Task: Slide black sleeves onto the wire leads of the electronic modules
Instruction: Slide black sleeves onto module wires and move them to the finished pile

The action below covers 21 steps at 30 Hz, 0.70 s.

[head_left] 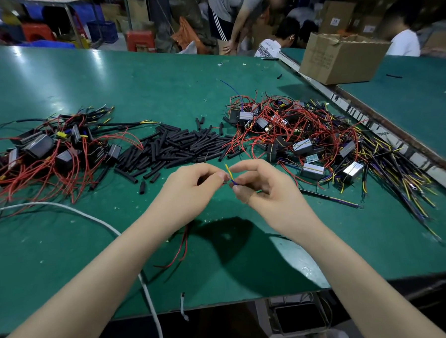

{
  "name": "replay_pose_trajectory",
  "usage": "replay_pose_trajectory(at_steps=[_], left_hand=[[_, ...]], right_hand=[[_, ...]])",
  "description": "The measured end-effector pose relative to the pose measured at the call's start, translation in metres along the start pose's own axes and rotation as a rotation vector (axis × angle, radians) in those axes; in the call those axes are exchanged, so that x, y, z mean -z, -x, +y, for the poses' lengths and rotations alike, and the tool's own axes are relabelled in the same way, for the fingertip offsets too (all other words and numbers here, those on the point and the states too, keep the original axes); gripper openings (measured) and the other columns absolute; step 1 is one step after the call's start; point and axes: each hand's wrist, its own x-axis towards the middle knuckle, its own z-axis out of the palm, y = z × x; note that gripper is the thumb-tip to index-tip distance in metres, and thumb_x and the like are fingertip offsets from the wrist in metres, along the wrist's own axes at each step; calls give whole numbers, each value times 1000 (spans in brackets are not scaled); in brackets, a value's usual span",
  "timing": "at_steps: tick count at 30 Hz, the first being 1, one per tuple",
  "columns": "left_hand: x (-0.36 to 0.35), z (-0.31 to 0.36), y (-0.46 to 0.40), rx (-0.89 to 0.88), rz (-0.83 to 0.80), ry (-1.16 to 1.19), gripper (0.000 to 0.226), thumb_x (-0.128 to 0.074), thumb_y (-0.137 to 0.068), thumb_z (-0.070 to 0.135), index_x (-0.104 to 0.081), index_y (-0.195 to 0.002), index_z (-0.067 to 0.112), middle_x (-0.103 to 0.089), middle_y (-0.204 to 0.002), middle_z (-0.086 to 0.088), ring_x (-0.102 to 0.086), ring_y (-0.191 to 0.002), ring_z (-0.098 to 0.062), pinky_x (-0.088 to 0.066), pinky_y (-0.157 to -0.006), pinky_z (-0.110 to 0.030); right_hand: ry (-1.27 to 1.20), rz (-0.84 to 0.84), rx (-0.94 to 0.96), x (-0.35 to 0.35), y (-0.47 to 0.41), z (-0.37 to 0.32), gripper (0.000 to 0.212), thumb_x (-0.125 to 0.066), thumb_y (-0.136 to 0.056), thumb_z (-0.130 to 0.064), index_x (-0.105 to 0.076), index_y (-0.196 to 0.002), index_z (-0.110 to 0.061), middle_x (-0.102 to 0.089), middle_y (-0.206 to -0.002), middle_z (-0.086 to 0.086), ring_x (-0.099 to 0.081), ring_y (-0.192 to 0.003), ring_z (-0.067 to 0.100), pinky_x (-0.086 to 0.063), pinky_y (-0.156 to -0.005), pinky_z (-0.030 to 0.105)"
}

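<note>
**Now both your hands pinch the wire leads, mid-surface**

Right at the centre, your two hands meet above the green surface (160, 76). Your left hand (192, 187) has its fingers curled in, thumb and forefinger closed on something small at the tips; whether that is a sleeve or the wire itself, I cannot tell. Your right hand (263, 186) pinches the wire leads (230, 174) too, fingers curled around them: one yellow strand pokes up between your hands, a blue one runs beside it. Two red wires (181, 248) trail down from under your left wrist onto the surface.

Count the piles: three. On your left, a heap of modules (38, 148), dark blocks with red leads, several of their thicker leads already black-covered with yellow tips showing. In the middle, just beyond your hands, the loose pile of black sleeves (174, 146), short matte tubes, far too many to count, a few strays lying apart near your left hand. On your right, the bigger tangle of modules (303, 138), silver-faced blocks with red, yellow and blue leads bare.

One cardboard box (340, 59) sits at the far right. One white cable (95, 219) curves across the surface beneath your left forearm and drops off the near edge. At least three people are beyond the far edge.
</note>
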Motion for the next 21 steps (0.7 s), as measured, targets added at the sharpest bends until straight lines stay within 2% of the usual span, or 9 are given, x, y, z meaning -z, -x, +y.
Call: replay_pose_trajectory(at_steps=[3, 5, 7, 9, 12, 14, 15, 18, 21], left_hand=[[2, 1, 1, -27, -40, 105, 11, -62, -90, 26, -70, -84, 27, -49, -49, 16, -37, -48, 0, -30, -50, -13], [2, 2, 2, -41, -51, 142, 8, -64, -88, 26, -69, -82, 24, -49, -48, 20, -38, -48, 2, -31, -50, -11], [1, 2, 2, -60, -34, 121, 10, -65, -87, 26, -67, -78, 24, -49, -49, 19, -38, -48, 1, -31, -51, -14], [0, 3, 4, -114, 9, 84, 12, -65, -87, 26, -65, -75, 27, -54, -57, 17, -42, -52, 0, -33, -56, -16], [-2, 2, 9, -262, 122, -120, 12, -60, -87, 36, -58, -75, 34, -57, -78, 11, -53, -80, -6, -41, -80, -33], [-5, 1, 13, -309, 168, -200, 7, -54, -83, 37, -56, -77, 33, -56, -81, 11, -51, -86, -11, -40, -85, -42], [-5, -1, 13, -316, 172, -191, 7, -55, -83, 35, -57, -79, 31, -56, -81, 11, -51, -86, -12, -40, -85, -42], [-5, -6, 12, -315, 126, -70, 11, -62, -90, 22, -58, -81, 26, -56, -79, 8, -52, -79, -9, -40, -79, -28], [-2, -8, 11, -305, 98, -8, 20, -63, -89, 14, -57, -80, 31, -57, -79, 7, -50, -75, -2, -39, -75, -15]], right_hand=[[113, -13, 70, 3, 2, 0, 44, -62, -89, -1, -62, -103, -42, -61, -88, -4, -58, -84, 7, -45, -80, 20], [174, -21, 102, 4, 2, 0, 44, -60, -90, 0, -62, -109, -39, -60, -92, -1, -56, -85, 4, -44, -83, 19], [208, -24, 112, 3, 2, 0, 37, -60, -91, 0, -64, -116, -27, -56, -90, -8, -53, -81, -2, -38, -79, 11], [299, -24, 128, 2, 1, 0, 30, -59, -92, -4, -66, -118, -17, -54, -88, -9, -51, -79, -2, -35, -76, 10], [486, -72, 182, 4, -1, 0, 18, -57, -95, -12, -69, -108, -10, -55, -83, 2, -50, -76, 12, -38, -73, 20], [536, -81, 185, 8, -3, 0, 15, -59, -94, -16, -70, -98, -8, -56, -82, 2, -50, -75, 16, -40, -72, 28], [532, -65, 195, 9, -4, 0, 13, -61, -93, -17, -71, -95, -9, -57, -81, 0, -51, -75, 14, -40, -72, 27], [494, -24, 243, 10, -4, 2, 12, -64, -91, -17, -71, -99, -13, -61, -85, -5, -52, -77, 5, -39, -74, 16], [444, 37, 254, 6, 0, 8, 21, -64, -91, -19, -66, -112, -19, -63, -92, -8, -52, -81, 0, -40, -75, 15]])
